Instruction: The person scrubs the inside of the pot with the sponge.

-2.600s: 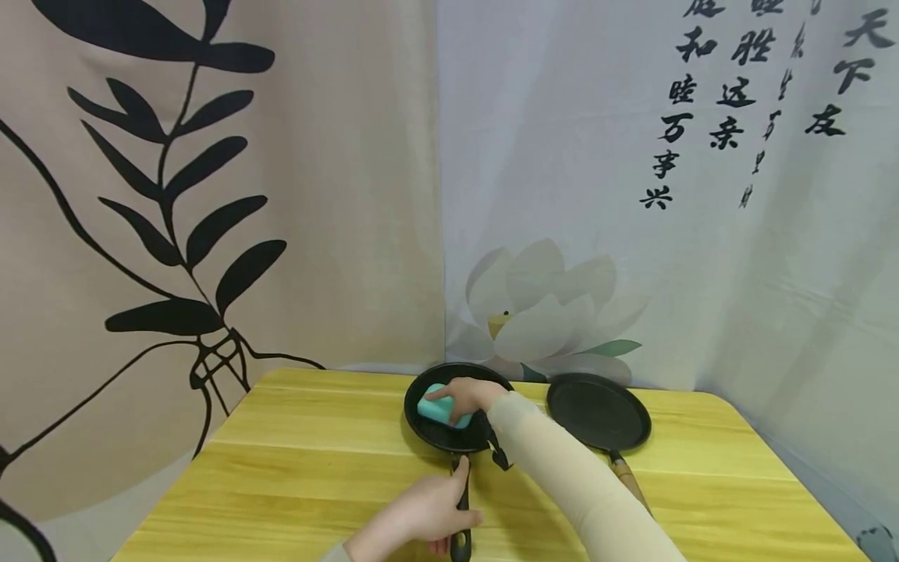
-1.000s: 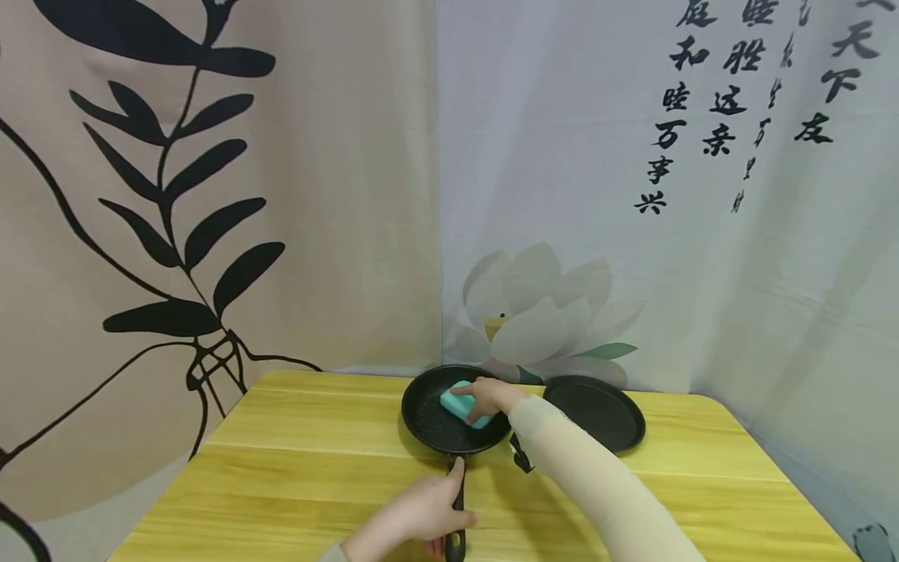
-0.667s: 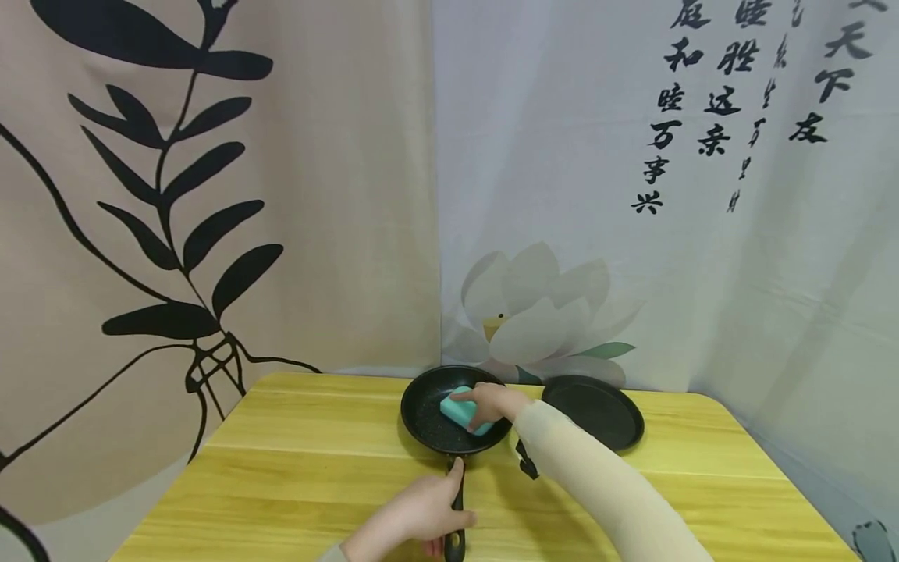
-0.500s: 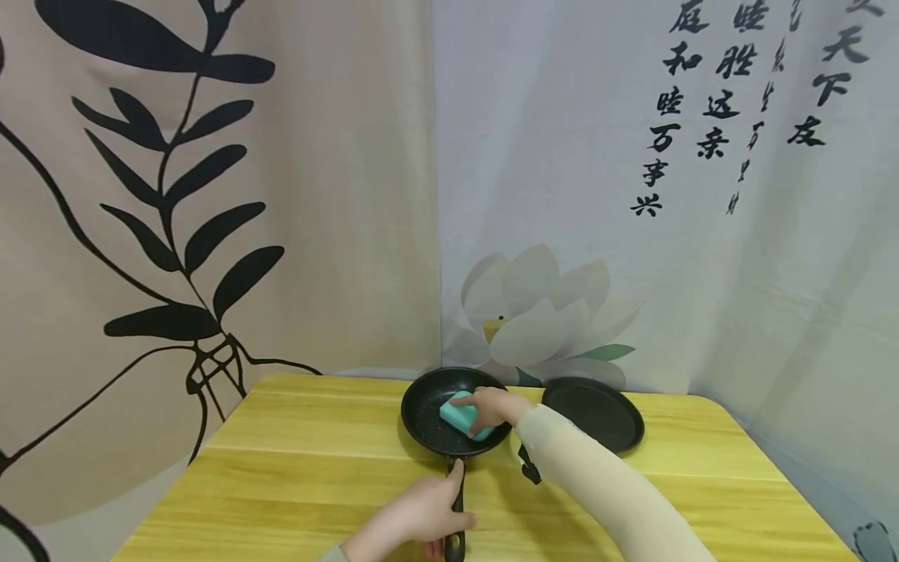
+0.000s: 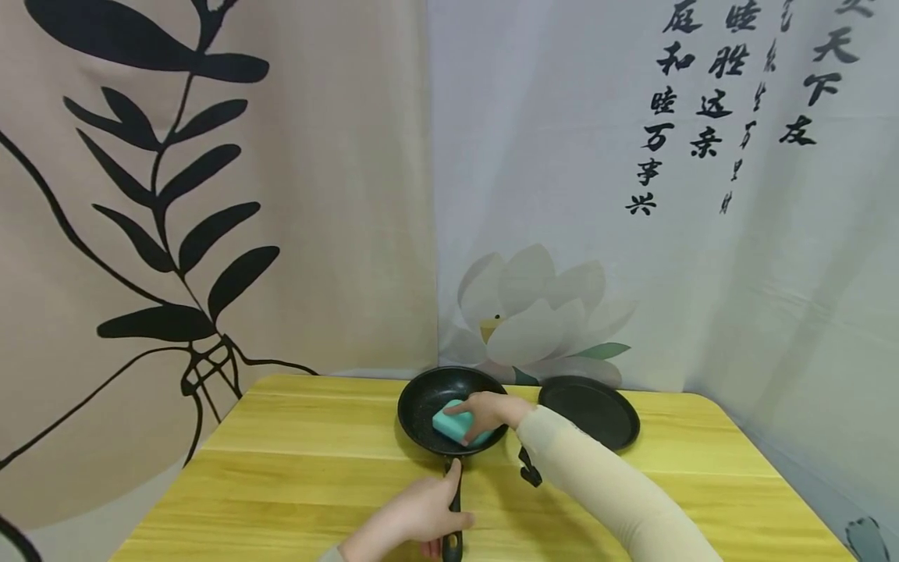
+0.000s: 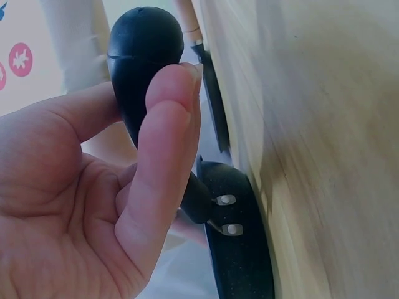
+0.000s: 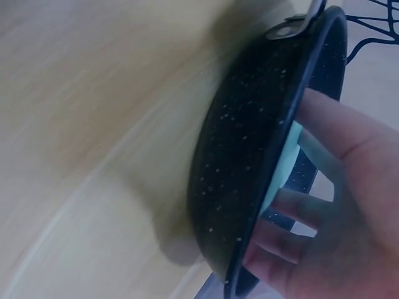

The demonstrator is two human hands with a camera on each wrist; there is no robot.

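A black speckled frying pan (image 5: pixel 414 406) sits toward the back of the table. My left hand (image 5: pixel 424 507) holds its black handle (image 5: pixel 453 544), thumb pointing along it toward the pan. In the left wrist view, the fingers curl around the handle (image 6: pixel 146 37), whose rounded end sticks out past them. Inside the pan, my right hand (image 5: pixel 489 411) grips a teal sponge (image 5: pixel 448 423) against the near part of the base. The right wrist view shows thumb and fingers on either side of the sponge (image 7: pixel 287 159), partly hidden behind the pan wall (image 7: pixel 240 143).
A flat black griddle pan (image 5: pixel 593 412) lies to the right of the frying pan; the right sleeve (image 5: pixel 604 476) covers its handle. A small black object (image 5: pixel 530 468) hangs by that sleeve. Behind the wooden table (image 5: pixel 302 460) hangs a printed curtain (image 5: pixel 351 195).
My right hand has moved the sponge across the pan to the right, then back toward the near side. The left hand keeps its hold on the handle. The head view has shifted slightly.
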